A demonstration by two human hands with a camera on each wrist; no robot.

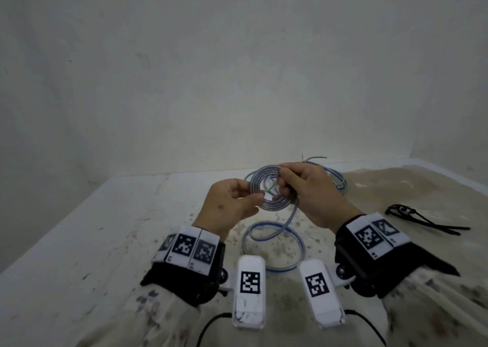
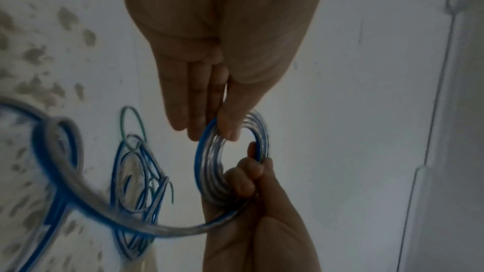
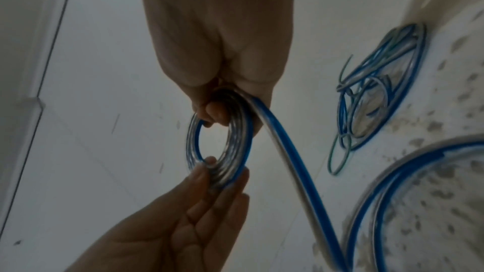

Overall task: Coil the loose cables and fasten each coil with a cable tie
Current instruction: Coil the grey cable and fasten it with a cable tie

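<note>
- Coil (image 1: 269, 191): clear cable with blue stripe, several tight turns, held above the worktop (image 1: 79, 241); loose tail (image 1: 274, 243) loops down at 6 o'clock.
- My left hand (image 1: 227, 206): thumb and fingers pinch the coil's 8 o'clock edge.
- My right hand (image 1: 314, 193): fingers curled, gripping its 3 o'clock side.

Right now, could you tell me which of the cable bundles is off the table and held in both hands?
The small tight coil, pinched by the left hand and gripped by the right hand. The far bundle lies untouched on the table.
</note>
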